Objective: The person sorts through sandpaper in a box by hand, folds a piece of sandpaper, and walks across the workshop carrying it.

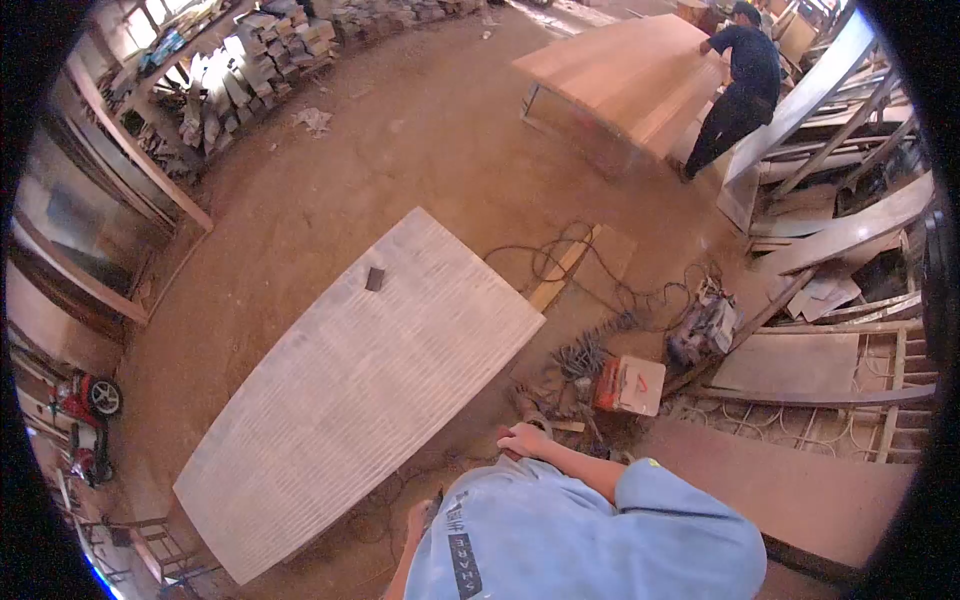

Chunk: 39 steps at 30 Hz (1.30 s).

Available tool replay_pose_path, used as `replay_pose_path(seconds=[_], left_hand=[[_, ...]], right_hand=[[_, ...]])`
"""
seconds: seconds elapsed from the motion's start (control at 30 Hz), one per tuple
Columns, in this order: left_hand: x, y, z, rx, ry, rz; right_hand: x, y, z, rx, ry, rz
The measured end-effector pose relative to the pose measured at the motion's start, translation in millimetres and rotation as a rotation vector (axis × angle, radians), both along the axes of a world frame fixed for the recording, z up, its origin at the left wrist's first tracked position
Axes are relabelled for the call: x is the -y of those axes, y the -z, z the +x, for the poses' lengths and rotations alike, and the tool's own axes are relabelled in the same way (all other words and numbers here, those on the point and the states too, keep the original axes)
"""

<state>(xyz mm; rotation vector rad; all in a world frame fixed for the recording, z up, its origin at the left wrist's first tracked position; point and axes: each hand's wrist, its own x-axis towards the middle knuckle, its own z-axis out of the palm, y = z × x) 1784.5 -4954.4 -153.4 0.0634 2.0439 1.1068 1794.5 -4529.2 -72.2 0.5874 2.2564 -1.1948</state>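
My right hand (522, 441) is in front of my light blue shirt with its fingers curled in. A small reddish-brown edge shows beside the fingers, but its kind is unclear. At the lower edge of my shirt, my left hand (418, 516) is partly hidden, next to a dark item (433, 509) that I cannot identify. A long whitish panel with ribbed lines (360, 390) lies before me, touched by neither hand. On its far part rests a small dark rectangular piece (374, 279).
Tangled cables (580, 262), a wooden board (565, 275) and a red-and-white box (630, 386) are right of the panel. Another person (742, 80) leans over a brown wooden panel (620, 75). Timber is stacked (270, 60) at back left; a red motorbike (90, 400) stands left.
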Motion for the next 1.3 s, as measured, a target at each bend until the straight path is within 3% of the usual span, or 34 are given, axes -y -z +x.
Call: replay_pose_path(seconds=[0.1, 0.13, 0.23, 0.27, 0.37, 0.4, 0.47, 0.57, 0.7, 0.77, 0.83, 0.9, 0.93, 0.97, 1.0, 1.1, 1.13, 1.23, 1.27, 1.3], left_hand=[[-25, -64, -7, -0.136, 0.203, -0.107], [-41, -99, -14, 0.029, 0.192, -0.062], [-35, -45, -1, -0.001, 0.338, -0.231], [-35, -50, 11, 0.02, 0.315, -0.242], [-51, -67, 27, -0.048, 0.217, -0.193], [-60, -74, 34, -0.012, 0.19, -0.21], [-81, -78, 55, 0.003, 0.094, -0.266], [-100, -19, 94, 0.047, 0.116, -0.322], [-154, -59, 86, -0.11, 0.297, -0.399], [-212, -134, 48, -0.119, 0.001, -0.36], [-258, -163, 13, -0.135, 0.005, -0.298], [-310, -172, -12, -0.147, 0.097, -0.159], [-333, -175, -23, 0.126, -0.214, 0.082], [-348, -172, -26, 0.427, -0.537, 0.283], [-350, -153, -33, 0.564, -0.614, 0.515], [-372, -143, -52, 0.509, -0.647, 0.621], [-365, -133, -61, 0.333, -0.589, 0.46], [-358, -119, -88, 0.412, -0.734, 0.474], [-344, -98, -93, 0.415, -0.736, 0.429], [-326, -67, -93, 0.378, -0.693, 0.359]], right_hand=[[-4, -24, 20, -0.025, 0.054, 0.028], [-6, -35, 25, -0.021, 0.087, -0.018], [-3, -60, 35, -0.106, 0.181, -0.037], [-1, -88, 34, -0.148, 0.195, -0.041], [-18, -99, 35, -0.039, 0.152, -0.061], [-24, -78, 43, -0.107, 0.105, 0.039], [-40, -65, 47, -0.087, 0.109, -0.043], [-76, -38, 50, -0.115, -0.019, -0.045], [-125, -10, 43, -0.014, -0.089, -0.079], [-145, -12, 21, 0.082, -0.088, -0.155], [-146, -75, -17, -0.11, 0.035, -0.256], [-134, -52, -23, -0.406, 0.006, -0.086], [-126, -37, -31, -0.548, -0.115, -0.035], [-111, -47, -37, -0.483, -0.157, -0.04], [-95, -58, -43, -0.418, -0.2, -0.042], [-67, -68, -41, -0.421, -0.109, -0.034], [-61, -63, -46, -0.495, -0.047, -0.079], [-63, -32, -51, -0.639, -0.253, -0.128], [-61, -13, -56, -0.46, -0.359, -0.257], [-46, -1, -56, -0.458, -0.408, -0.302]])
